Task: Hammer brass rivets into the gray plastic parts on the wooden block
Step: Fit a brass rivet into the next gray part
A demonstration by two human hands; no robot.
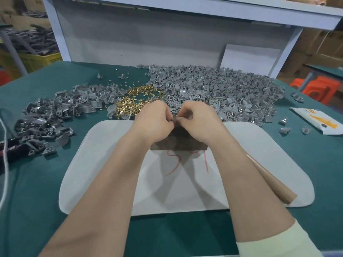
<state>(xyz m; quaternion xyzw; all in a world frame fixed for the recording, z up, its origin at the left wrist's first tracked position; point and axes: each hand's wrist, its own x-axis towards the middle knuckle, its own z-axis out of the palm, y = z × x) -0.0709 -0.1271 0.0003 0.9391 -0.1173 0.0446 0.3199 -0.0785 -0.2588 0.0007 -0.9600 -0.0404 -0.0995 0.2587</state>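
Note:
A dark wooden block (179,140) sits on a white mat (104,164), mostly covered by my hands. My left hand (155,120) and my right hand (197,120) meet above the block's far edge, fingers curled, pinching a small gray plastic part (175,115) between them. Whether a rivet is in the part is hidden by my fingertips. A heap of brass rivets (135,99) lies just beyond my left hand. A large pile of gray plastic parts (213,89) spreads behind and to the right. Under my right forearm lies a brown wooden handle (272,180), its head hidden.
A second, darker pile of gray parts (55,112) covers the green table (33,191) at the left. A black object with a white cord (5,151) lies at the left edge. A white and yellow packet (319,121) rests at the right, with loose parts near it.

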